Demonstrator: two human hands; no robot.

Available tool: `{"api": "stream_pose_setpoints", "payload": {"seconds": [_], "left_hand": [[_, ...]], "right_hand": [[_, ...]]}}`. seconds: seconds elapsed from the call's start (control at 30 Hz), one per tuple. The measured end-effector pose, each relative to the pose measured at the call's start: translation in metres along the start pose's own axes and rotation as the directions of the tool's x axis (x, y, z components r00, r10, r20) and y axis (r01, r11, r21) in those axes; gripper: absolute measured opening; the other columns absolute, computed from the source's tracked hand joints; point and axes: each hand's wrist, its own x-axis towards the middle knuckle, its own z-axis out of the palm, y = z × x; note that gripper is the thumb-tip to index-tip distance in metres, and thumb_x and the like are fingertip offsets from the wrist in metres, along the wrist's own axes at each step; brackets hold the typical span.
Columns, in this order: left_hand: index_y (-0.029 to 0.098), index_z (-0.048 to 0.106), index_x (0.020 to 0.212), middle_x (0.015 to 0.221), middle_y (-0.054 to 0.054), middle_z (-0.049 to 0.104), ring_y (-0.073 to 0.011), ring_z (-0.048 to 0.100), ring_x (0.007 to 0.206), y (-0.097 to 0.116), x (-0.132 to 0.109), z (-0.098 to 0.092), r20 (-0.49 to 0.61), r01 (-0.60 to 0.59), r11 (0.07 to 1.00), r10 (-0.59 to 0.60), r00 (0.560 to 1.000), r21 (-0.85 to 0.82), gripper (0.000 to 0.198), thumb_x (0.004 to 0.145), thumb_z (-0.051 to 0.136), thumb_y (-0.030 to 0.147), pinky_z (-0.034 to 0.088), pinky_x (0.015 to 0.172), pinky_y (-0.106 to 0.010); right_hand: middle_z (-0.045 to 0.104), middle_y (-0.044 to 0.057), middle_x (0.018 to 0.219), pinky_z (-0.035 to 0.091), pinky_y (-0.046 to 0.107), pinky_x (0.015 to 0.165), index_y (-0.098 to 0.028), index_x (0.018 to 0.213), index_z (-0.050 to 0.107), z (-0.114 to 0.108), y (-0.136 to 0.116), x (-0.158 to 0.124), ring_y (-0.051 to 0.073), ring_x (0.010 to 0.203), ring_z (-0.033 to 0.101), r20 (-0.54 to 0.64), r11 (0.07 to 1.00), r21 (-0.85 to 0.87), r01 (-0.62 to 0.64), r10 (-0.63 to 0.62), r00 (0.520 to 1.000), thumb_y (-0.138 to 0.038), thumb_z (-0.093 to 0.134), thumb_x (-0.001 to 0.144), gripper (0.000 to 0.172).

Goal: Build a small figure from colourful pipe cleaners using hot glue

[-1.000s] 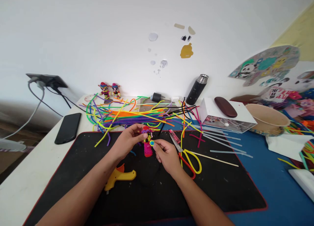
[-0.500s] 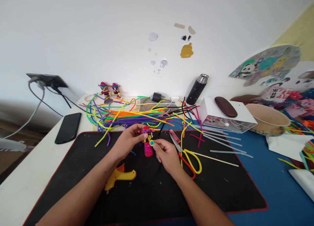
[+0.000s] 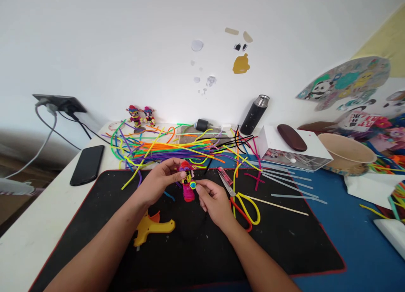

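Note:
A small pink figure (image 3: 189, 193) with a yellow face and a red and purple top is upright above the black mat (image 3: 253, 258). My left hand (image 3: 163, 180) is closed on its head from the left side. Between the fingertips of my right hand (image 3: 210, 197) is a small round piece (image 3: 193, 185), blue with a yellow rim, held against or just in front of the figure's right side; whether they touch cannot be made out. Scissors (image 3: 243, 205) with yellow and red handles lie beside my right hand. A yellow glue gun (image 3: 156, 227) lies below my left hand.
Behind the mat lies a pile of coloured stems (image 3: 177, 150). Two finished figures (image 3: 134, 116), a black bottle (image 3: 255, 114) and a white box (image 3: 311, 146) stand along the wall. Glue sticks (image 3: 294, 196) and a wooden stick (image 3: 281, 206) lie right; a phone (image 3: 87, 165) lies left.
My left hand and the figure have shifted slightly left. The round piece in my right hand has also moved a little left, staying close to the figure.

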Motion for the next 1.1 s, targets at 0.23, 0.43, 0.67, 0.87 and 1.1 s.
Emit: {"api": "stream_pose_setpoints", "payload": {"seconds": [0.23, 0.43, 0.67, 0.87, 1.1], "left_hand": [[0.019, 0.077, 0.102, 0.094, -0.006, 0.077, -0.0178, 0.070, 0.081, 0.007, -0.001, -0.015, 0.050, 0.083, 0.954, -0.071, 0.996, -0.287, 0.040, 0.070, 0.097, 0.030, 0.056, 0.074, -0.027], [0.019, 0.073, 0.110, 0.094, -0.010, 0.077, -0.0274, 0.074, 0.087, 0.005, -0.005, -0.024, 0.107, 0.089, 0.930, -0.054, 0.993, -0.357, 0.052, 0.067, 0.093, 0.041, 0.056, 0.076, -0.036], [0.021, 0.071, 0.111, 0.093, -0.008, 0.074, -0.0264, 0.071, 0.087, 0.005, -0.005, -0.025, 0.059, 0.058, 0.917, -0.037, 0.998, -0.396, 0.058, 0.062, 0.095, 0.042, 0.056, 0.078, -0.038], [0.022, 0.074, 0.102, 0.088, -0.006, 0.075, -0.0236, 0.071, 0.085, 0.008, -0.006, -0.021, 0.054, 0.067, 0.892, -0.047, 0.997, -0.446, 0.054, 0.057, 0.100, 0.039, 0.055, 0.073, -0.032], [0.019, 0.077, 0.100, 0.088, -0.005, 0.077, -0.0184, 0.071, 0.079, 0.007, -0.003, -0.013, 0.070, 0.063, 0.941, -0.042, 0.997, -0.333, 0.042, 0.067, 0.099, 0.034, 0.055, 0.071, -0.027]], "right_hand": [[0.047, -0.008, 0.051, 0.030, 0.024, 0.044, -0.015, 0.108, 0.076, -0.002, -0.001, -0.001, 0.010, 0.043, 0.039, -0.001, 1.000, 0.014, -0.018, 0.018, 1.000, -0.060, 0.068, 0.093, 0.047], [0.047, -0.007, 0.053, 0.030, 0.024, 0.044, -0.017, 0.100, 0.075, -0.003, -0.004, -0.004, 0.011, 0.044, 0.039, -0.001, 1.000, -0.002, -0.030, 0.030, 1.000, -0.064, 0.070, 0.091, 0.047], [0.046, -0.007, 0.056, 0.030, 0.025, 0.045, -0.020, 0.086, 0.065, -0.004, -0.001, -0.004, 0.011, 0.046, 0.039, 0.009, 0.999, -0.014, -0.030, 0.031, 0.999, -0.067, 0.072, 0.088, 0.047], [0.042, -0.008, 0.054, 0.027, 0.024, 0.045, -0.022, 0.076, 0.055, -0.003, -0.002, -0.006, 0.010, 0.045, 0.035, 0.047, 0.999, -0.024, -0.031, 0.032, 0.998, -0.070, 0.069, 0.091, 0.052], [0.042, -0.008, 0.051, 0.027, 0.024, 0.046, -0.021, 0.076, 0.058, -0.004, 0.001, -0.005, 0.010, 0.044, 0.036, 0.038, 1.000, 0.013, -0.010, 0.009, 0.999, -0.071, 0.065, 0.093, 0.053]]}}
